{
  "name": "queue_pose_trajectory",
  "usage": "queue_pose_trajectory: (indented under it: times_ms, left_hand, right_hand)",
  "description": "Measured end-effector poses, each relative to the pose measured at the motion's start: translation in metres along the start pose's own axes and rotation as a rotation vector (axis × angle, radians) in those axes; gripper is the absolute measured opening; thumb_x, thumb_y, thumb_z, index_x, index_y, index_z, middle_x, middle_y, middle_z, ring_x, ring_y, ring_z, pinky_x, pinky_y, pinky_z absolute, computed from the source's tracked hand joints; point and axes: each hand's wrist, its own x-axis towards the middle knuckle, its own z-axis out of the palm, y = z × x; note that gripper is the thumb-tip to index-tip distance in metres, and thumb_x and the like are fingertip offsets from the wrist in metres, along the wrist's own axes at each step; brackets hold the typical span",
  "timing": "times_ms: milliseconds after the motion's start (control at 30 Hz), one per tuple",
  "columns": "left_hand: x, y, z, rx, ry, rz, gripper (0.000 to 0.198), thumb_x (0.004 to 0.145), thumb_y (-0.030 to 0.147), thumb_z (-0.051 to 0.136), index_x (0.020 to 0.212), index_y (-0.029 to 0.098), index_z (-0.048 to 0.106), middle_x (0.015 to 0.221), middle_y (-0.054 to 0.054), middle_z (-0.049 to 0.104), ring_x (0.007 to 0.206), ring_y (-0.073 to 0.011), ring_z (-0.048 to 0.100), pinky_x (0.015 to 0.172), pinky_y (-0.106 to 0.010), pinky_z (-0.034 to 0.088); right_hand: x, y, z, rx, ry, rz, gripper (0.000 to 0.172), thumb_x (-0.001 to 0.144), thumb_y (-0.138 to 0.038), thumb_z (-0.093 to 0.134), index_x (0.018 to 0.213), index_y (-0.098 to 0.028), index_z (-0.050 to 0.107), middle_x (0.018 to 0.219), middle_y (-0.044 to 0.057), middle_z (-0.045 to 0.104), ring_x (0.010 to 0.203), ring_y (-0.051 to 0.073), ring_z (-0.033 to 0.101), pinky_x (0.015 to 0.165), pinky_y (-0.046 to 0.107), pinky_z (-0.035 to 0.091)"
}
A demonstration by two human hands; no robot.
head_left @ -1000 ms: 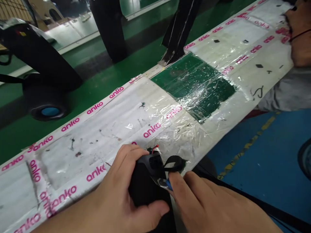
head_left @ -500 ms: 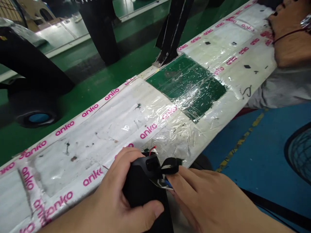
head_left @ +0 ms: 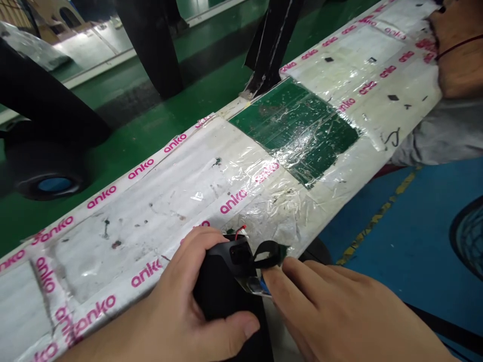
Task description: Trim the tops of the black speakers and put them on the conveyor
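Note:
My left hand (head_left: 181, 286) is shut around a black handheld device (head_left: 230, 261), which has a soft black lower body (head_left: 226, 296) and a short red wire at its top. My right hand (head_left: 332, 311) comes in from the other side, its fingertips at a black strap loop (head_left: 268, 254) and a small clear piece with a blue edge (head_left: 256, 286). The right thumb is hidden, and the device's underside is out of sight. Both hands are over the near edge of a white workbench (head_left: 158, 216).
The bench is wrapped in plastic and pink "anko" tape (head_left: 234, 201), with a green mat patch (head_left: 298, 130). A co-worker's hand (head_left: 458, 55) and grey sleeve (head_left: 437, 136) rest at the far right. Black wheeled equipment (head_left: 45, 171) stands on the green floor; blue flooring (head_left: 385, 226) lies right.
The device stays in my left hand. My right fingers have shifted slightly at the strap, and the whole view has drifted a little.

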Motion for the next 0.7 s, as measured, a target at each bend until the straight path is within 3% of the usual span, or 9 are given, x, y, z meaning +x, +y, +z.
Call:
queue_pose_trajectory:
  times_ms: [133, 300, 567, 700]
  left_hand:
    - [0.002, 0.001, 0.0, 0.0, -0.002, -0.003, 0.06, 0.08, 0.033, 0.083, 0.13, 0.037, 0.049, 0.117, -0.001, 0.059, 0.104, -0.0259, 0.063, 0.09, -0.038, 0.056]
    - [0.002, 0.0, 0.001, -0.054, -0.039, -0.018, 0.058, 0.08, 0.033, 0.083, 0.129, 0.038, 0.051, 0.111, 0.0, 0.058, 0.095, -0.0228, 0.064, 0.086, -0.037, 0.056]
    - [0.005, 0.002, 0.002, -0.045, -0.042, -0.005, 0.049, 0.084, 0.036, 0.081, 0.125, 0.036, 0.053, 0.108, 0.001, 0.06, 0.093, -0.0216, 0.063, 0.08, -0.035, 0.055]
    - [0.005, 0.0, 0.008, 0.035, -0.003, 0.048, 0.052, 0.085, 0.033, 0.077, 0.129, 0.031, 0.05, 0.113, -0.003, 0.058, 0.099, -0.0245, 0.06, 0.085, -0.038, 0.054]
  right_hand:
    - [0.001, -0.001, -0.002, -0.091, -0.018, -0.01, 0.047, 0.072, -0.005, 0.052, 0.116, -0.021, 0.049, 0.077, 0.0, 0.063, 0.056, 0.022, 0.061, 0.049, 0.036, 0.037]
    - [0.003, 0.001, 0.001, -0.068, 0.043, 0.004, 0.056, 0.056, -0.007, 0.051, 0.11, -0.024, 0.045, 0.071, -0.002, 0.06, 0.049, 0.02, 0.057, 0.047, 0.035, 0.029]
    - [-0.002, 0.005, 0.016, 0.088, 0.01, 0.071, 0.046, 0.071, -0.005, 0.049, 0.112, -0.025, 0.042, 0.072, -0.003, 0.058, 0.05, 0.019, 0.057, 0.049, 0.035, 0.023]
    - [-0.006, 0.0, 0.011, 0.014, -0.003, 0.102, 0.055, 0.066, -0.006, 0.053, 0.117, -0.025, 0.043, 0.072, -0.002, 0.058, 0.05, 0.02, 0.054, 0.05, 0.036, 0.021]
